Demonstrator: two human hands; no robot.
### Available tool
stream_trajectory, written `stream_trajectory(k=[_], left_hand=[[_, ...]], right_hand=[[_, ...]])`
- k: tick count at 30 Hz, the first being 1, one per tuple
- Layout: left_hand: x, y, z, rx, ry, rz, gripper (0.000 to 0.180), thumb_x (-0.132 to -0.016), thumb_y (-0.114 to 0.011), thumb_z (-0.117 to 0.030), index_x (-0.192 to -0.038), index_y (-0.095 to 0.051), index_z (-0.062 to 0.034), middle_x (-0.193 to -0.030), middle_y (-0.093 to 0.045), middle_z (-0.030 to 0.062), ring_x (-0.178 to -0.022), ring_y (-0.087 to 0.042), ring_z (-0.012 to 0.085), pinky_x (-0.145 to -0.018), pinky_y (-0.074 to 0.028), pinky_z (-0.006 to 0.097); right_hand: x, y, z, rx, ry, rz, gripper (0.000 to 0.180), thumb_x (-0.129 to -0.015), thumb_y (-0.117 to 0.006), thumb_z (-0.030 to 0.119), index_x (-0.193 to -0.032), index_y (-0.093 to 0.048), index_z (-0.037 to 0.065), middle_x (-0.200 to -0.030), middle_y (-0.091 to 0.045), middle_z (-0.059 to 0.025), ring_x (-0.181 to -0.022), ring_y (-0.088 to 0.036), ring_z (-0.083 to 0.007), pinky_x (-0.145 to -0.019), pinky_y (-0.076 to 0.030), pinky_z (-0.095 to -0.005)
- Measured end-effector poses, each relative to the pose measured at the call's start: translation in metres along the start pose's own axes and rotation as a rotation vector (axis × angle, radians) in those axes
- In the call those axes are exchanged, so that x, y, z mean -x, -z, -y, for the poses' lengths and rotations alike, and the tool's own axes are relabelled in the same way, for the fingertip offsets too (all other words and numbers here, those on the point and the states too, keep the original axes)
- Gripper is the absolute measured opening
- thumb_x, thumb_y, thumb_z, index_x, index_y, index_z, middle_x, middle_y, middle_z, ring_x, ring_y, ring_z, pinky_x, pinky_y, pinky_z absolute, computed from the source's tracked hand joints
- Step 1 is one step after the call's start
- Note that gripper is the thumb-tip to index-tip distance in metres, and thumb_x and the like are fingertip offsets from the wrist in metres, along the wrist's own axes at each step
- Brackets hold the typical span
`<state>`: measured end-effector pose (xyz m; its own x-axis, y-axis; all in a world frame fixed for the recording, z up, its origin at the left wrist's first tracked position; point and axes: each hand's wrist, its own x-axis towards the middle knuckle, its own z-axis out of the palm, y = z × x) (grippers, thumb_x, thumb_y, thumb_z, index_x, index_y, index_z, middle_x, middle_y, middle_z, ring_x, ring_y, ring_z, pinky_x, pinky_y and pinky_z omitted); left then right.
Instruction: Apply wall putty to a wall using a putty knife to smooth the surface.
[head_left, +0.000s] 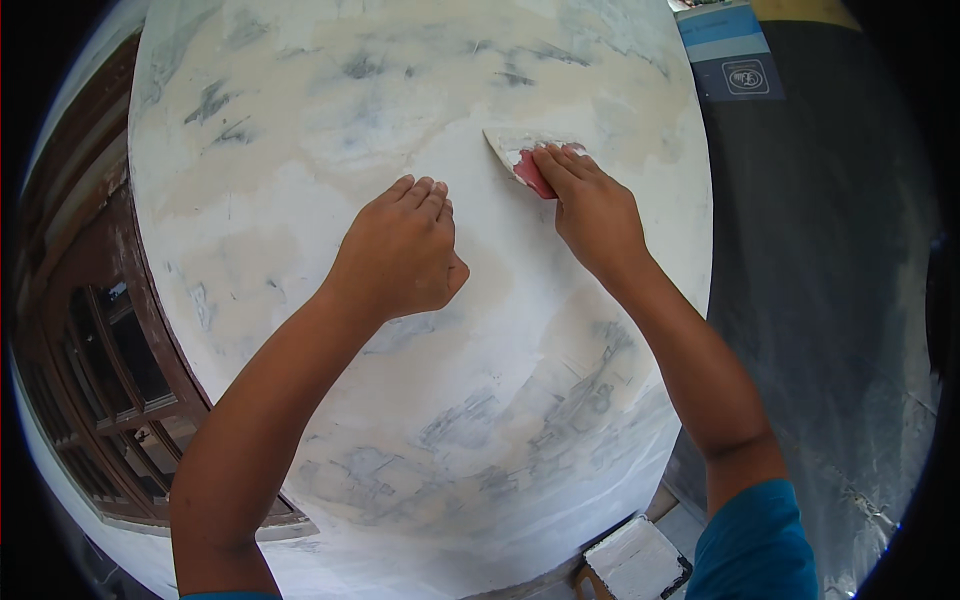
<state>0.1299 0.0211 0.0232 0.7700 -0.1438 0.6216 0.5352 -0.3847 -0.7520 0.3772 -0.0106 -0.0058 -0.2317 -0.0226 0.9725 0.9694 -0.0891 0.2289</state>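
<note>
A pale wall [480, 350] patched with white and beige filler and grey smears fills the middle. My right hand [598, 208] grips a putty scraper [532, 172] by its red, filler-smeared part, and the wide blade rests against the wall, its left corner pointing up and left. Left of the scraper and lower, my left hand [400, 248] is at the wall with its back toward me. Its fingers are bent and pressed together, and the thumb sticks out to the right. The palm is hidden, so whatever it may hold cannot be seen.
A brown wooden window frame [150, 410] with glass panes borders the wall on the left. To the right lies a dark grey surface [820, 260], with a blue box-like packet [730, 50] at its top. A white-smeared square tray [637, 560] sits low by the wall's base.
</note>
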Motion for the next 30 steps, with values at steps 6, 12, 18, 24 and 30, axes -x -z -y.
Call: stream_trajectory(k=[6,12,18,24,30], left_hand=[[-0.001,-0.001,-0.003,-0.011,0.029,-0.001,0.042,-0.072,-0.056,-0.011,-0.105,-0.069,0.0097,-0.117,-0.069,0.0220,-0.116,-0.065,0.0305,-0.111,-0.043,0.040],[-0.001,0.002,-0.005,-0.008,0.037,0.012,0.042,-0.074,-0.054,-0.014,-0.105,-0.069,0.0106,-0.118,-0.069,0.0234,-0.116,-0.065,0.0313,-0.112,-0.042,0.040],[-0.002,0.001,-0.004,-0.004,0.042,0.015,0.043,-0.075,-0.054,-0.017,-0.105,-0.070,0.0108,-0.117,-0.069,0.0235,-0.116,-0.065,0.0314,-0.112,-0.042,0.040],[-0.005,0.006,-0.007,0.018,0.058,0.038,0.045,-0.069,-0.055,-0.010,-0.108,-0.069,0.0077,-0.120,-0.068,0.0206,-0.118,-0.064,0.0305,-0.113,-0.042,0.041],[-0.005,0.005,-0.007,-0.004,0.062,0.044,0.046,-0.068,-0.055,-0.010,-0.108,-0.069,0.0073,-0.120,-0.068,0.0204,-0.119,-0.063,0.0307,-0.112,-0.043,0.041]], right_hand=[[-0.081,0.032,-0.017,-0.123,-0.119,-0.110,0.025,-0.088,-0.052,0.000,-0.106,-0.067,0.008,-0.103,-0.073,-0.0086,-0.089,-0.069,-0.0292,-0.072,-0.055,-0.0399],[-0.050,-0.021,-0.016,-0.089,0.114,-0.206,0.033,-0.088,-0.055,0.002,-0.119,-0.064,0.007,-0.112,-0.072,-0.0113,-0.105,-0.068,-0.0280,-0.087,-0.056,-0.0365],[0.023,0.036,-0.012,-0.192,0.053,0.123,0.037,-0.084,-0.061,-0.002,-0.118,-0.070,0.010,-0.117,-0.071,-0.0098,-0.110,-0.068,-0.0263,-0.094,-0.055,-0.0352],[-0.102,0.031,-0.088,0.014,-0.281,-0.005,0.033,-0.087,-0.054,-0.001,-0.114,-0.070,0.009,-0.095,-0.074,-0.0159,-0.082,-0.072,-0.0313,-0.074,-0.058,-0.0393],[-0.009,-0.035,-0.048,0.009,0.027,-0.024,0.046,-0.090,-0.053,0.002,-0.135,-0.055,0.003,-0.136,-0.061,-0.0161,-0.121,-0.062,-0.0273,-0.090,-0.057,-0.0343]])
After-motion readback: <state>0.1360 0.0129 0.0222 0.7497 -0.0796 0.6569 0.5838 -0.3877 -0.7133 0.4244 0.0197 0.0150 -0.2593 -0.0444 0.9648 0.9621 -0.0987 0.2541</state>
